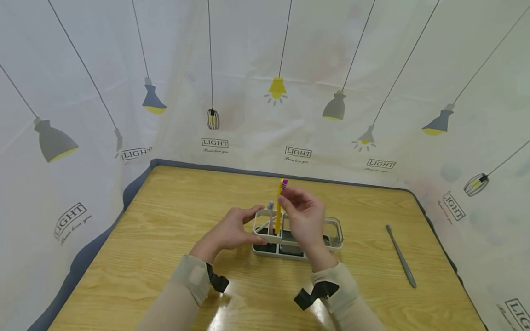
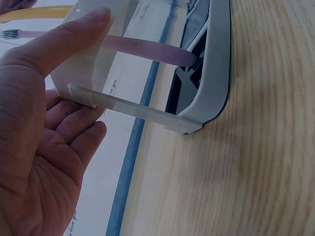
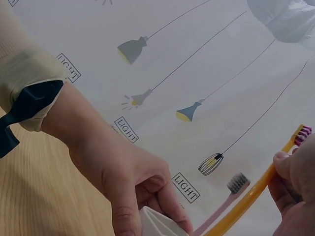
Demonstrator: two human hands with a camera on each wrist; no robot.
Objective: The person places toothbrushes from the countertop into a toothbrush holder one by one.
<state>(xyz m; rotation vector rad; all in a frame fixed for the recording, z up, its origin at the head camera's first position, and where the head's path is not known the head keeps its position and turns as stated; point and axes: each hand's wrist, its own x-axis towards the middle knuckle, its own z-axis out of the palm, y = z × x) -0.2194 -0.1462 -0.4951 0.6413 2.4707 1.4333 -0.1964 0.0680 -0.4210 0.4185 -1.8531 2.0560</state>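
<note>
A white and clear toothbrush holder stands mid-table. My left hand grips its left end, thumb over the rim, fingers below. A pink toothbrush stands upright in the holder's left compartment, also seen as a pink handle and pink toothbrush. My right hand pinches a yellow toothbrush near its head, the handle reaching down into the holder. In the right wrist view the yellow toothbrush runs diagonally with purple bristles at its tip.
A grey toothbrush-like tool lies on the wooden table at the right. A curtain printed with lamps surrounds the table on three sides. Black straps sit on both wrists.
</note>
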